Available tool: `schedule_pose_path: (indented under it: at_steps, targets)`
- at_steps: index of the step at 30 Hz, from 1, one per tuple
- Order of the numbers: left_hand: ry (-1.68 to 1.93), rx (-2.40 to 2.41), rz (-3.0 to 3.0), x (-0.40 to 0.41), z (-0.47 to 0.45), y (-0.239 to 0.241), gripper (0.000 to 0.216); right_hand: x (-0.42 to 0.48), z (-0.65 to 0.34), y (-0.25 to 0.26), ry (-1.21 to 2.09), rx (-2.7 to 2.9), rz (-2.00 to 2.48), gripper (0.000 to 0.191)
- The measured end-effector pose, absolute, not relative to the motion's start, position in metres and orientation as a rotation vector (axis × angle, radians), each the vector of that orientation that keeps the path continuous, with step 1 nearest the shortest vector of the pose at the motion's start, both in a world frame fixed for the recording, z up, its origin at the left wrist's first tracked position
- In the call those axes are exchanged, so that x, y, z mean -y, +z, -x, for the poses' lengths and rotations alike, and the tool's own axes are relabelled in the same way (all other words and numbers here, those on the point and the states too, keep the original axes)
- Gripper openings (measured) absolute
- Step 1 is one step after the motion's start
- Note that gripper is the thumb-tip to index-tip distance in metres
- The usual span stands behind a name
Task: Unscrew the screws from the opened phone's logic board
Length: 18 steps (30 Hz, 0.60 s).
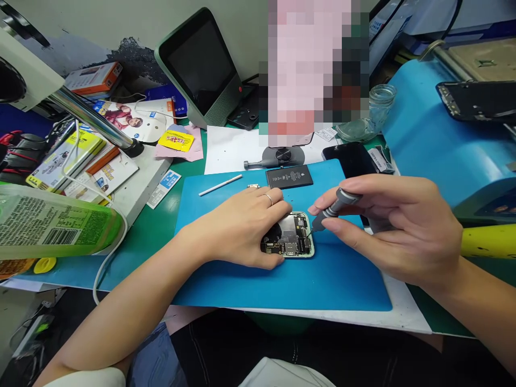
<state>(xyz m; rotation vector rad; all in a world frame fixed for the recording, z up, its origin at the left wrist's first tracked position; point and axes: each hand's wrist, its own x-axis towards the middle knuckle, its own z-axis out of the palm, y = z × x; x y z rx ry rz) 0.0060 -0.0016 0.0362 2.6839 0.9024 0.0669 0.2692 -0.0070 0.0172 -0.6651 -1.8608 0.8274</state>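
Observation:
An opened phone with its circuit boards showing lies on a blue work mat. My left hand lies over the phone's left part, thumb along its near edge, and holds it in place; a ring is on one finger. My right hand pinches a grey screwdriver whose tip touches the phone's right edge. A black phone battery and a thin white stick lie on the mat behind the hands.
A green-cased monitor stands at the back. A microscope arm, booklets and boxes crowd the left. A green plastic bottle lies near left. A blue machine, a glass jar and a dark phone are right.

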Motion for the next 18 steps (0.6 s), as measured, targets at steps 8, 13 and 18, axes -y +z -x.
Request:
schedule_pose_path:
  at_steps: [8, 13, 18]
  targets:
    - [0.061, -0.924, -2.666, 0.0011, -0.0082, 0.0369, 0.049, 0.009, -0.266, 0.0188, 0.819, 1.831, 0.706, 0.053]
    - [0.043, -0.951, -2.669, 0.0043, -0.0103, 0.0376, 0.05, 0.0093, -0.2655, 0.0171, 0.749, 1.833, 0.711, 0.061]
    - [0.05, -0.988, -2.685, 0.0077, -0.0097, 0.0377, 0.05, 0.0113, -0.2635, 0.0185, 0.72, 1.848, 0.749, 0.065]
